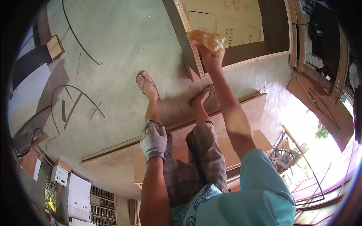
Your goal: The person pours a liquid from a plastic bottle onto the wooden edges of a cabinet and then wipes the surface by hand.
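Fingers (200,46) around amber plastic object (215,40), glossy, translucent, crinkled

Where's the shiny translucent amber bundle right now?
Head view, upper part, just right of centre: the amber bundle is in the right hand, overlapping the brown wooden frame and tan cardboard from this angle.

I'm looking steeply down here, through the left of two wide lenses on my head: shirt (260,203) close at the lower edge, left hand (154,142) mid-view, right hand (212,59) farther out, floor (113,41) curving toward the rim.
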